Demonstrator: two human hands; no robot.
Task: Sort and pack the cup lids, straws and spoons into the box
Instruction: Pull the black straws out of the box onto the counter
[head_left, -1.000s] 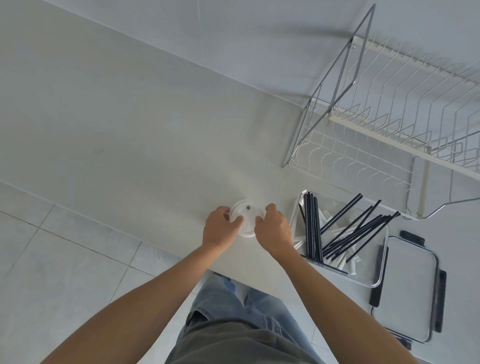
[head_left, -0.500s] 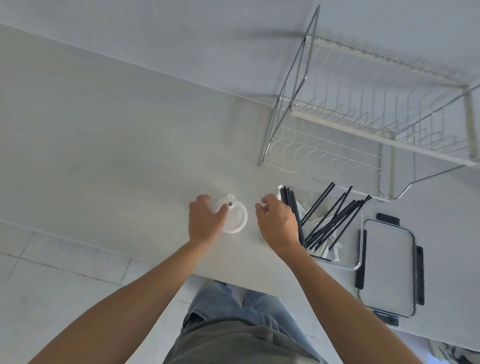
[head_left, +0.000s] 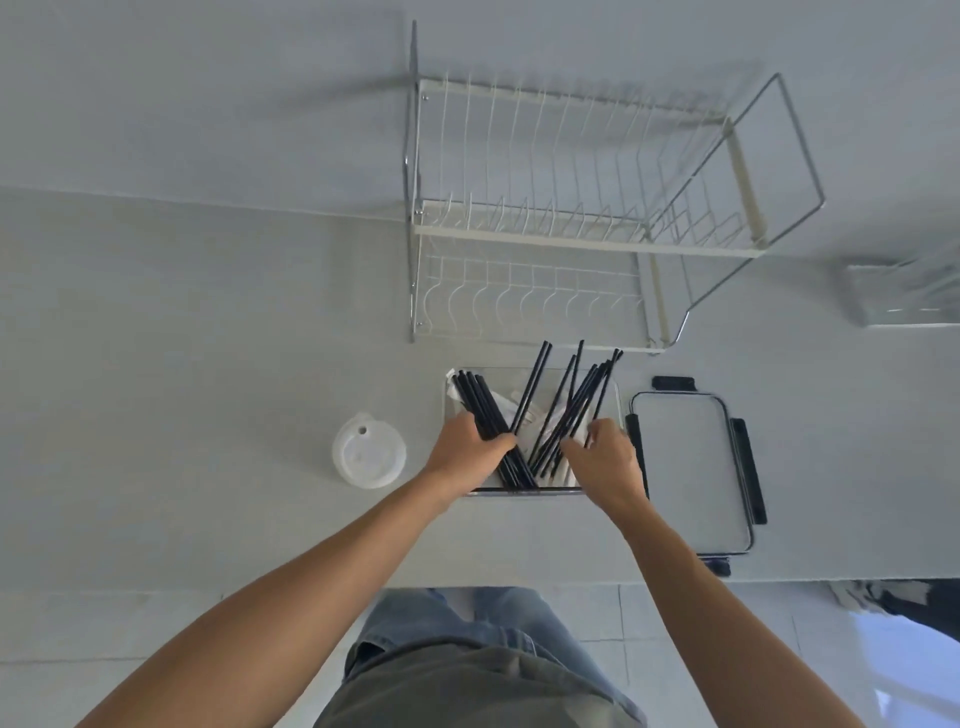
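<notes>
A clear plastic box (head_left: 618, 395) stands on the white counter and holds several black straws (head_left: 571, 400) and white wrapped pieces, probably spoons (head_left: 519, 410). Some straws stick out over the far rim. My left hand (head_left: 467, 449) reaches into the box's left side, fingers curled around a bundle of black straws (head_left: 480, 402). My right hand (head_left: 605, 457) is in the right side, fingers on the fanned straws and white pieces; its grip is unclear. A white cup lid (head_left: 369, 457) lies flat on the counter to the left of the box, apart from both hands.
The box's lid (head_left: 691, 467), clear with black clips, lies right of the box. A two-tier wire dish rack (head_left: 571, 218) stands behind the box against the wall. A clear container (head_left: 904, 296) sits far right. The counter's front edge runs just below my wrists.
Both hands have let go of the white cup lid, which now lies on the counter, and moved right into the box of straws. The view has shifted right.
</notes>
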